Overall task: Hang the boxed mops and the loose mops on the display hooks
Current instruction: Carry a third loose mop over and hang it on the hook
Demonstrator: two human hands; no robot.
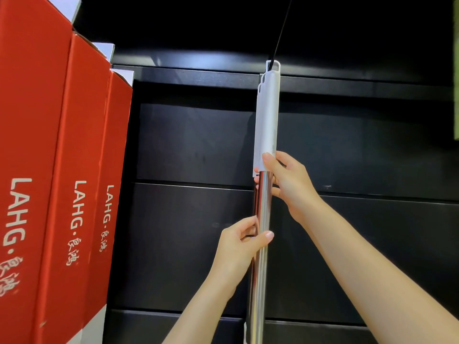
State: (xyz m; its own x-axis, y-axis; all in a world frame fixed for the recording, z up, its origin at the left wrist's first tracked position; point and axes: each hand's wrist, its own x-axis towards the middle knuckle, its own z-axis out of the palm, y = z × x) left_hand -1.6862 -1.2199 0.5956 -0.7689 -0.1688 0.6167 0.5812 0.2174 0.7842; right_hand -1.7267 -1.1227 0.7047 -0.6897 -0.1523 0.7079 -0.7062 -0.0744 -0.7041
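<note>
Both hands grip the loose mop: right hand at the white handle's base, left hand lower. Its top loop seems threaded on the display hook, beside red boxed mops.

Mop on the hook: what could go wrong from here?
1. The mop's hang loop sits at the thin black hook; whether it is fully seated is unclear. Letting go early could drop it.
2. Both hands, left and right, grip the shiny pole, which may slip.
3. A swing left could hit the red boxes.
</note>
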